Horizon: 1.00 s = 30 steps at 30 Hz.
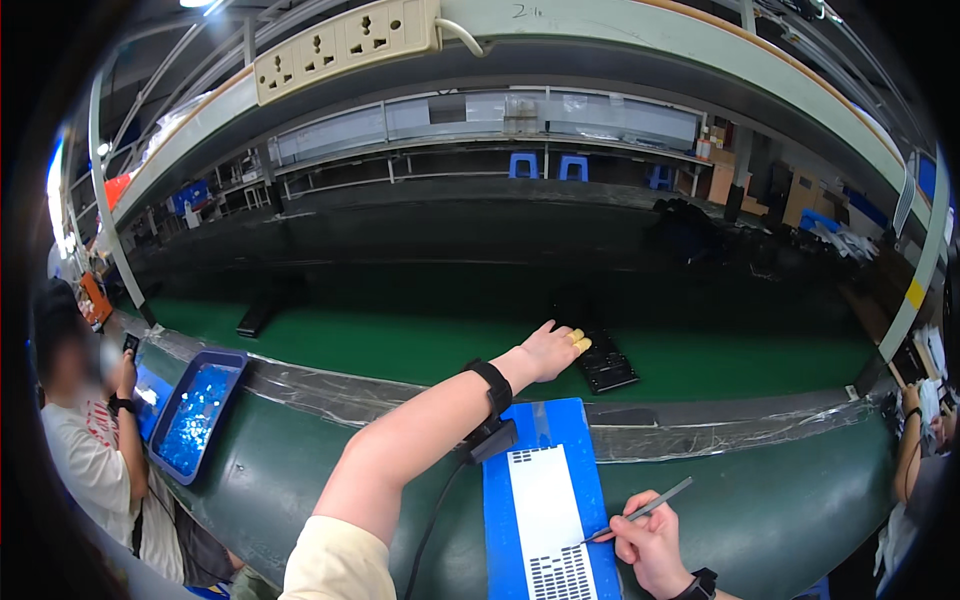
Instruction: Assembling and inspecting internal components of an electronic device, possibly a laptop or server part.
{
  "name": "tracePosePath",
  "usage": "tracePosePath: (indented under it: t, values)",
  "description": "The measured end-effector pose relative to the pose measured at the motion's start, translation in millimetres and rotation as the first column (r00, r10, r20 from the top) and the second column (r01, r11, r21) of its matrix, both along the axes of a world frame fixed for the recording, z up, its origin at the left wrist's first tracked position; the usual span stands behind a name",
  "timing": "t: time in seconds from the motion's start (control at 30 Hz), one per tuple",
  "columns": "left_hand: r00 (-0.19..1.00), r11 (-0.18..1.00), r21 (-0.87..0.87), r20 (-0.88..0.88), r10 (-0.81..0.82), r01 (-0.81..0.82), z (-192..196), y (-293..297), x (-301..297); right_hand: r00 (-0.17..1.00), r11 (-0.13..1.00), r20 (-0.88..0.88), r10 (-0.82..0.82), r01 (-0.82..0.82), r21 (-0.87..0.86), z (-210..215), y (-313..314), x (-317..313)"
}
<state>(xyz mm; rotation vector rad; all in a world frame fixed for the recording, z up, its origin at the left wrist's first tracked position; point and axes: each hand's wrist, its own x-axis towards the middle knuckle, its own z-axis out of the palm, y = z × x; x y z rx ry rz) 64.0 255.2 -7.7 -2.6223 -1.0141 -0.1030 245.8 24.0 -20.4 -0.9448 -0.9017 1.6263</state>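
Observation:
My left hand (552,350), with yellow finger cots on two fingers, reaches over the green belt (420,335). Its fingers are stretched out at the left edge of a flat black device (608,366); whether they touch it I cannot tell. In my right hand (652,542) is a slim grey pen-like tool (655,502), its dark tip pointing down at a white sheet (545,495). Rows of small black rectangular labels (560,578) cover the sheet's near end, and a few sit at its far end. The sheet lies on a blue board (583,450).
A dark blue tray (240,362) of shiny blue pieces stands on the left. A black device (258,315) lies farther left on the belt. A black cable (432,530) runs beside the board. People sit at both sides. Overhead hangs a power strip (345,45) on a shelf beam.

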Motion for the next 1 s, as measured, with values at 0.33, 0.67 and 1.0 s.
tracePosePath:
  t: [0.33, 0.67, 1.0]
  values:
    - [0.999, 0.966, 0.259, 0.019, -0.028, 0.022, 20.8, -48.3, -39.7, 0.998, 0.995, 0.0, -0.066, 0.066, 0.069, -5.1, -3.5, -0.7]
    - [0.964, 0.953, 0.165, 0.117, 0.239, -0.256, 48.2, -260.0, -46.3, 0.932, 0.911, -0.13, -0.339, 0.36, 0.203, 17.2, 5.7, 16.0]
    - [0.958, 0.987, -0.052, 0.237, 0.16, -0.151, 18.2, -301.5, -42.4, 0.979, 0.977, -0.134, -0.151, 0.169, 0.132, 27.1, -12.4, -39.1]
